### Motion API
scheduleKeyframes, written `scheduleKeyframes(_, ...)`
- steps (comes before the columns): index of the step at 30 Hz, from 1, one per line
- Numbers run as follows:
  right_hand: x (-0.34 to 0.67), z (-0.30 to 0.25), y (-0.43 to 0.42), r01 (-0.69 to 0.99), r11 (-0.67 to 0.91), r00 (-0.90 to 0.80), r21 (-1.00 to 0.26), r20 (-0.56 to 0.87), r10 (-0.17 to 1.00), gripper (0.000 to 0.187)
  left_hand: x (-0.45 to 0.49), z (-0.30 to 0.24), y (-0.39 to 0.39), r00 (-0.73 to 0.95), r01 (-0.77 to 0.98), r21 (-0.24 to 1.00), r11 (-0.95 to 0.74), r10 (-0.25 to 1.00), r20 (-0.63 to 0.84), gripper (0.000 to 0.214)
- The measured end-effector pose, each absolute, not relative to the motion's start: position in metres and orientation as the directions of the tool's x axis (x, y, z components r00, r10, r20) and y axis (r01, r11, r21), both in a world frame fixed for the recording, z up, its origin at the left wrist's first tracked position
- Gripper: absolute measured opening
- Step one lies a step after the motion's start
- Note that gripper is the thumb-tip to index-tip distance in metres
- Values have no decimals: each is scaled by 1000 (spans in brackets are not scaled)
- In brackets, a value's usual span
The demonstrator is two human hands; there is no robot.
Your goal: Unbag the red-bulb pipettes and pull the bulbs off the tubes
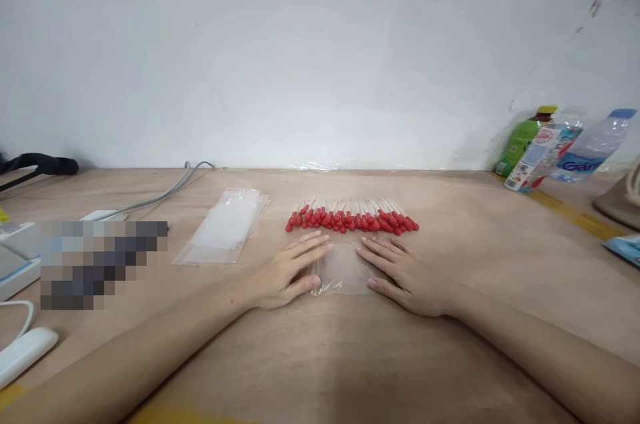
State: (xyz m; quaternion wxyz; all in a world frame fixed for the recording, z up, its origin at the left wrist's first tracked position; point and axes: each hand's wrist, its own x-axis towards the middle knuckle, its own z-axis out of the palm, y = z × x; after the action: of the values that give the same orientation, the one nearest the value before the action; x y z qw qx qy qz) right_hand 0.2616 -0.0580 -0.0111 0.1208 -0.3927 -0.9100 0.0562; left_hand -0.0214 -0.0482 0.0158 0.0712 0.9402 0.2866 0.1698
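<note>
A clear plastic bag (345, 271) lies flat on the table in front of me. My left hand (290, 272) rests over its left end, fingers stretched out and flat. On the right end lies my right hand (405, 274), also flat with its fingers apart. Neither hand grips anything. Just beyond the bag is a row of thin pale sticks with red tips (353, 217), their red ends toward me. Left of them sits a small stack of clear plastic bags (223, 227), overlapping each other.
Several plastic bottles (580, 151) stand by the wall at the far right. A grey cable (165, 194) runs across the left side to a white power strip (17, 264). A blurred-out object (100, 264) and a white rounded device (27, 354) lie at left.
</note>
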Motion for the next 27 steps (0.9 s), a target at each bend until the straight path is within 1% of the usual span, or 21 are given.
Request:
scheduleKeyframes(2,263,-12,-58,688,695,-678,-206,156,718,56,-22,17,-50,797,548,239,-802,587,144,48)
scheduleKeyframes(3,263,-12,-57,682,699,-684,-214,151,713,57,-23,17,-50,793,565,240,-789,600,104,48)
scheduleKeyframes(6,264,-11,-57,671,705,-692,-230,147,707,57,-27,18,-47,765,601,278,-750,640,71,49)
scheduleKeyframes(8,264,-11,-57,674,702,-689,-229,147,710,57,-27,16,-45,711,631,350,-693,696,97,50)
scheduleKeyframes(10,264,-12,-58,679,699,-680,-227,164,714,56,-24,11,-43,632,637,461,-618,761,146,49)
scheduleKeyframes(13,264,-13,-58,676,697,-660,-240,224,717,56,-16,1,-41,535,571,609,-551,812,233,51)
scheduleKeyframes(15,265,-15,-59,670,693,-641,-265,264,721,56,-12,-5,-41,513,520,660,-543,816,266,50)
scheduleKeyframes(18,265,-16,-60,663,680,-604,-314,312,733,54,-11,-2,-43,532,444,724,-528,805,262,45)
scheduleKeyframes(20,266,-17,-61,662,670,-585,-336,329,742,50,-13,8,-42,540,392,750,-533,793,282,40)
scheduleKeyframes(21,266,-17,-61,662,667,-579,-342,332,745,48,-17,14,-39,511,375,753,-541,798,319,34)
scheduleKeyframes(22,266,-17,-61,663,664,-574,-346,334,747,48,-21,20,-36,446,367,751,-549,812,375,28)
scheduleKeyframes(23,265,-17,-62,665,661,-570,-348,337,750,47,-27,27,-30,340,371,747,-551,829,444,21)
scheduleKeyframes(24,265,-17,-62,666,659,-565,-348,340,751,47,-36,32,-24,183,384,748,-541,839,512,17)
scheduleKeyframes(25,265,-17,-62,669,657,-561,-348,344,753,47,-46,36,-16,7,407,749,-523,822,570,17)
scheduleKeyframes(26,265,-17,-62,671,655,-556,-347,347,755,47,-57,37,-8,-150,423,760,-493,789,595,19)
scheduleKeyframes(27,265,-18,-62,674,653,-553,-346,351,756,47,-71,37,0,-268,440,778,-448,761,591,21)
